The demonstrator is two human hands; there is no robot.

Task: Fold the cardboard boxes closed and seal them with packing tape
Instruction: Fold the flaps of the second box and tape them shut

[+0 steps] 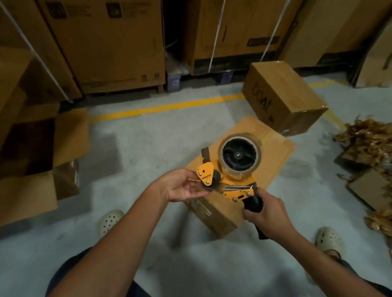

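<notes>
An orange tape dispenser point(234, 168) with a roll of clear tape hangs in the air over a closed cardboard box point(277, 149) on the floor. My right hand point(268, 213) grips its black handle. My left hand point(183, 184) is at the dispenser's front end, thumb and fingers at the black roller, seemingly pinching the tape end. A second closed box point(287, 94) marked with dark lettering stands tilted behind the first. An open box point(70, 137) with its flaps spread stands at the left.
Tall strapped cartons point(111, 37) line the back wall. A heap of brown paper filling point(383, 157) and cardboard scraps covers the floor at the right. A yellow line point(163, 107) crosses the grey floor. My feet in pale clogs point(330, 239) stand on either side.
</notes>
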